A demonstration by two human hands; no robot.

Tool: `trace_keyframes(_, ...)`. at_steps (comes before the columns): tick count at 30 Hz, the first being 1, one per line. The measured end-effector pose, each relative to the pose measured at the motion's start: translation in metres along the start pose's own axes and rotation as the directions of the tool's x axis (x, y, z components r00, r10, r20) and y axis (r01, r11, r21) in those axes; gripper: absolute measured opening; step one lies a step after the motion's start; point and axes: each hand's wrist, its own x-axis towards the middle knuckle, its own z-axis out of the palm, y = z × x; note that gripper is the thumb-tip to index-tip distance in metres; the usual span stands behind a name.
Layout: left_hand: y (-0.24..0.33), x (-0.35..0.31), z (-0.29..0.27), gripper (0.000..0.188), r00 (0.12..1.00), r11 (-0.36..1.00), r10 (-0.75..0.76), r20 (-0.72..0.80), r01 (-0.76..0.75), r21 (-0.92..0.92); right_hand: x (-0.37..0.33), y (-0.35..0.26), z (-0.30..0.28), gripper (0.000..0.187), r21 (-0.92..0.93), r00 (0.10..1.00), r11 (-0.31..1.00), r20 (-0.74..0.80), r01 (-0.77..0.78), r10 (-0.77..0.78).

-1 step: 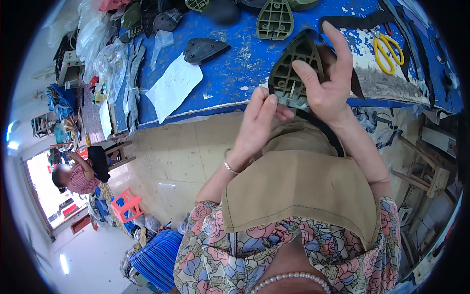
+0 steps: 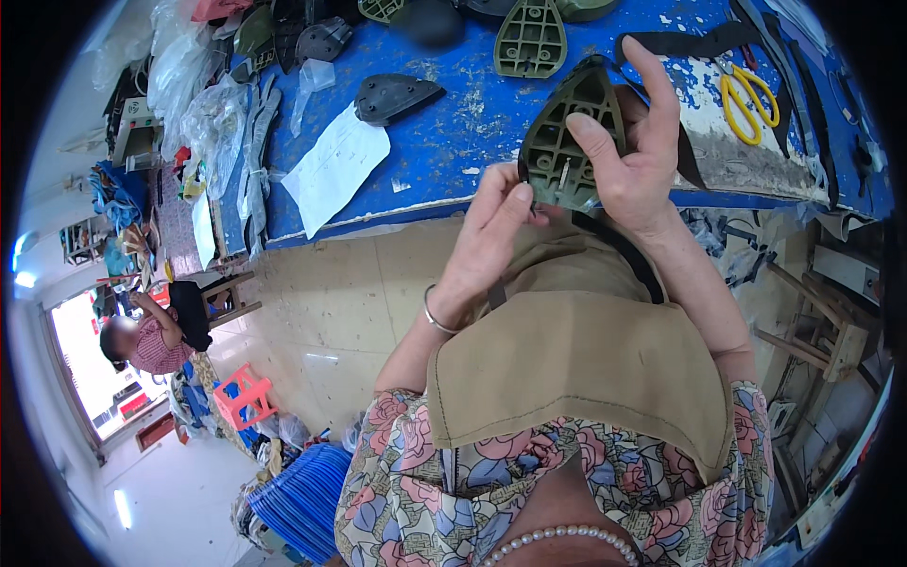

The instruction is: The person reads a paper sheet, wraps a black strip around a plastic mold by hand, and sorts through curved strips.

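An olive-green, pointed plastic shell with a ribbed grid inside [image 2: 556,163] is held up at the table's front edge. My right hand [image 2: 642,175] grips its right side, thumb pressed on the ribs and index finger sticking up. At the shell's lower left edge, my left hand [image 2: 493,222] is closed in a pinch; what lies between the fingertips is too small to make out. A black strap [image 2: 624,248] runs from below the shell over my tan apron [image 2: 581,364]. Another black strap [image 2: 693,163] hangs beside my right hand.
The worn blue table [image 2: 444,156] bears a dark shell [image 2: 397,97], a white paper sheet [image 2: 340,170], another green ribbed shell [image 2: 531,42] and yellow-handled scissors [image 2: 746,106]. Plastic bags [image 2: 213,118] crowd its left end. A wooden stool [image 2: 831,345] stands at right; a person [image 2: 161,335] sits far left.
My left hand has shifted slightly, its fingers drawn in closer at the shell's lower edge, and the bracelet sits differently on the wrist. The shell has tilted a little; my right hand keeps its grip.
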Motion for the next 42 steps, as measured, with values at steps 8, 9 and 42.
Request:
trace_keyframes(8,0.000,0.008,-0.012,0.052,0.989,0.938,0.144,0.042,-0.150,0.314,-0.009,-0.005,0.011,0.067,0.295,0.982,0.938,0.007,-0.183,0.190)
trace_keyframes(9,0.001,0.008,-0.011,0.052,0.993,0.925,0.116,0.036,-0.122,0.359,-0.011,-0.004,0.011,0.068,0.296,0.982,0.938,0.007,-0.181,0.187)
trace_keyframes(42,0.018,0.012,-0.026,0.041,0.988,0.973,-0.111,0.110,0.086,0.212,-0.012,-0.003,-0.007,0.066,0.066,0.612,0.692,0.532,-0.719,0.585)
